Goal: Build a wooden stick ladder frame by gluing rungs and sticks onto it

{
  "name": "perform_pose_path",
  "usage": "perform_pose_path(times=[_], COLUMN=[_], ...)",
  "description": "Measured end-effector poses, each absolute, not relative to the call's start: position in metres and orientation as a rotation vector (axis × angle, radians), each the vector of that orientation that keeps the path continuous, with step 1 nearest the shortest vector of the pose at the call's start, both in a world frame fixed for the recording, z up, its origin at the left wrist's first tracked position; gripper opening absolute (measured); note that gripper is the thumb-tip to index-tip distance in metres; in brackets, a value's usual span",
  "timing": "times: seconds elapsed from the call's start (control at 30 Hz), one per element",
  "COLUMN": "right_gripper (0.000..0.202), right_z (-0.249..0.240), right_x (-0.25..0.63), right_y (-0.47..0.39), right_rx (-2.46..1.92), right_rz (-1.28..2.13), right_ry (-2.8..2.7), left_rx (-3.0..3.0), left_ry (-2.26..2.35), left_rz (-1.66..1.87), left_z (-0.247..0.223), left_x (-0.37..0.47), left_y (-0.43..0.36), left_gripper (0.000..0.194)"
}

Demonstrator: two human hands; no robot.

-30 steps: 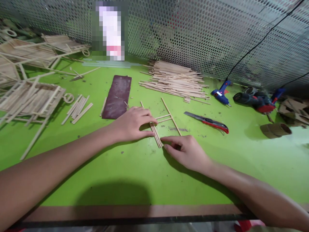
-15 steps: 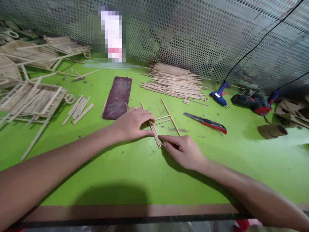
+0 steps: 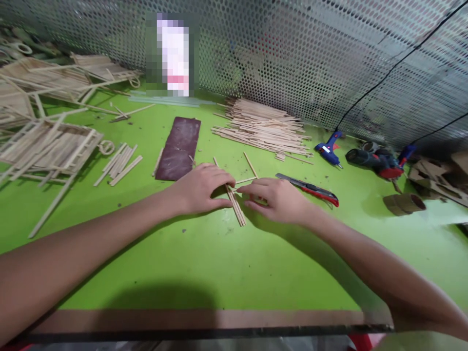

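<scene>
A few thin wooden sticks (image 3: 238, 209) lie side by side on the green table, slanting toward me. My left hand (image 3: 204, 187) is closed over their upper part, thumb on the near side and fingers on the far side. My right hand (image 3: 283, 201) is just right of them, its index fingertip at the bundle's side and the thumb apart from it. Beyond my right hand, another stick (image 3: 250, 165) slants away, partly covered by the hand. A thin crosspiece (image 3: 245, 181) runs between it and the bundle. A red-handled utility knife (image 3: 310, 189) lies by my right hand.
Brown sandpaper (image 3: 179, 146) and short sticks (image 3: 120, 161) lie left. A stick pile (image 3: 263, 126) is behind. At right are a blue glue gun (image 3: 330, 150), a power tool (image 3: 380, 161) and a brown ring (image 3: 404, 204). Wooden models (image 3: 47, 151) fill the left; perforated mesh (image 3: 292, 58) stands behind.
My right hand has moved up and away from the bundle's near end to beside the crosspiece, covering part of the right-hand stick. My left hand stays on the sticks.
</scene>
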State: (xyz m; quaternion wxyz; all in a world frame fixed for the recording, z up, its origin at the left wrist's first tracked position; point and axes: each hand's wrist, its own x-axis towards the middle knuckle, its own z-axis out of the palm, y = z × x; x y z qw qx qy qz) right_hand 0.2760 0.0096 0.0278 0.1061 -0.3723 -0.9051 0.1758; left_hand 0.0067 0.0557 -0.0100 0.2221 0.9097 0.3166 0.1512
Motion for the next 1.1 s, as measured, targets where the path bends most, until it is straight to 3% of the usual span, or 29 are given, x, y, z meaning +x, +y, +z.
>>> perform_pose_path(times=[0.3,1.1], right_gripper=[0.046,0.035], right_z=[-0.008,-0.015], right_x=[0.287,0.286], right_y=[0.027,0.027], right_rx=[-0.837,-0.827], right_rz=[0.425,0.461], right_ry=[-2.675,-2.558], left_rx=[2.503,2.443], left_ry=[0.825,0.866], left_rz=[0.461,0.468], left_z=[-0.013,-0.012], left_x=[0.005,0.005], left_y=[0.054,0.053], left_gripper=[0.051,0.047])
